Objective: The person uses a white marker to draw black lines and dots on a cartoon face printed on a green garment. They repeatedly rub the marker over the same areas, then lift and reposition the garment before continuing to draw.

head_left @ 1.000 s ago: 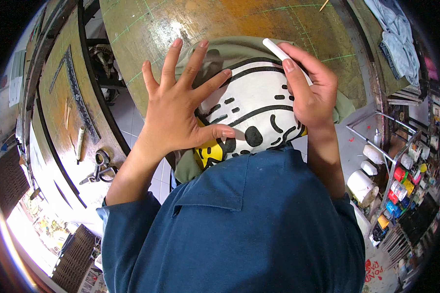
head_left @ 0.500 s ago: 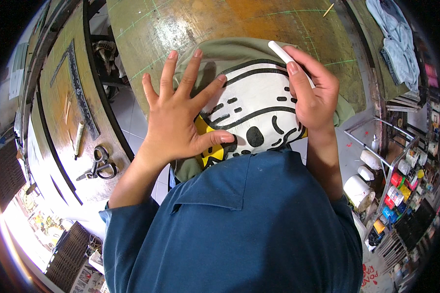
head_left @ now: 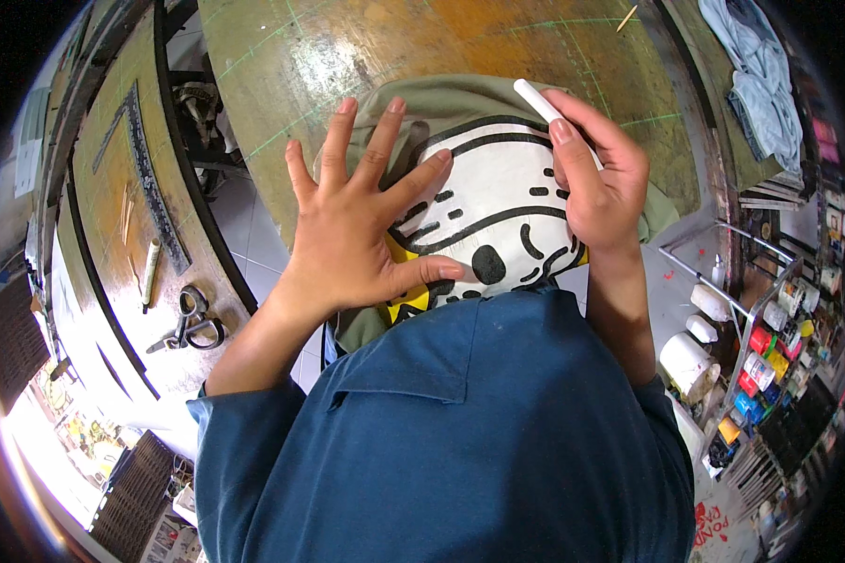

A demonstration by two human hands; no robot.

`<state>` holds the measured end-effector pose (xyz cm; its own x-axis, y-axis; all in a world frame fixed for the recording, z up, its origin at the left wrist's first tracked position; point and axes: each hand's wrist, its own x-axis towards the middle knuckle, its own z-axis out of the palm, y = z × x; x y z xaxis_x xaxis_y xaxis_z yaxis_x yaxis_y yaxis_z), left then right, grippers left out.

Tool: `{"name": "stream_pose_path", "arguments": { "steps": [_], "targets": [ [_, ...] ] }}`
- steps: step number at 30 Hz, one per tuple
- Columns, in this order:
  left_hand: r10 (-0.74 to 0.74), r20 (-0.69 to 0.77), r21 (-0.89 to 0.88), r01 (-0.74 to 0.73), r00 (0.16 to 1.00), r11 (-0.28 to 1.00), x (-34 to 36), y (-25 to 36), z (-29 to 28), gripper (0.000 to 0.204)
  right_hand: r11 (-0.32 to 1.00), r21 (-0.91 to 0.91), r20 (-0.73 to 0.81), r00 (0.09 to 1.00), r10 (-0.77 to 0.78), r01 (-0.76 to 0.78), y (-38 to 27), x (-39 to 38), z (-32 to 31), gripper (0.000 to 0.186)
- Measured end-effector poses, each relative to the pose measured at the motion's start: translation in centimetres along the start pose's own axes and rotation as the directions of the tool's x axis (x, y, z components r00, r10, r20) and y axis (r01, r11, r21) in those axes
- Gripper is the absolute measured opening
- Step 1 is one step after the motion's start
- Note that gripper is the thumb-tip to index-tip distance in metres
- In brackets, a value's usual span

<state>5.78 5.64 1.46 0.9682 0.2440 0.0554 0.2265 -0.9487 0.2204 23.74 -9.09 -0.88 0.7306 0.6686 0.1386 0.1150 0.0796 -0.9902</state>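
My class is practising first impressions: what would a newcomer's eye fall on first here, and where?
Most likely the black, white and yellow drawing on the green cloth, just above the blue shirt. The left hand spreads over its left side, while the right hand holds a white pen near its upper right. Scissors lie on the table at left.

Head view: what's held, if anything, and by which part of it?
Right hand holds the white stick just below its exposed far end; the rest is mostly hidden. Left hand is spread over the cloth, holding nothing.
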Motion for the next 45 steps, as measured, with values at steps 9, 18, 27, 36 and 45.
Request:
{"name": "stream_pose_path", "arguments": {
  "steps": [9,18,27,36,45],
  "targets": [
    [0.012,0.008,-0.018,-0.012,1.0,1.0,0.2,-0.4,0.1,0.087,1.0,-0.002,0.005,1.0,-0.012,0.012,0.0,0.0,0.0,0.022],
    [0.081,0.084,0.039,-0.084,0.993,0.996,1.7,-0.4,-0.1,0.092,1.0,0.004,-0.005,1.0,-0.002,0.002,0.1,0.0,-0.1,0.022],
    [0.155,0.062,0.036,-0.157,0.986,0.987,2.7,-0.6,-0.6,0.09,0.998,0.053,0.011,0.999,0.032,-0.033,-0.2,0.0,-0.3,0.023],
    [0.174,0.059,0.065,-0.178,0.983,0.982,3.5,0.3,-0.2,0.088,0.989,0.145,-0.012,0.999,0.043,-0.041,0.1,-0.1,-0.3,0.024],
    [0.186,0.041,0.047,-0.188,0.982,0.981,3.8,0.0,-0.6,0.089,0.99,0.135,0.016,0.999,0.042,-0.044,0.1,0.0,-0.5,0.024]
  ]
}}
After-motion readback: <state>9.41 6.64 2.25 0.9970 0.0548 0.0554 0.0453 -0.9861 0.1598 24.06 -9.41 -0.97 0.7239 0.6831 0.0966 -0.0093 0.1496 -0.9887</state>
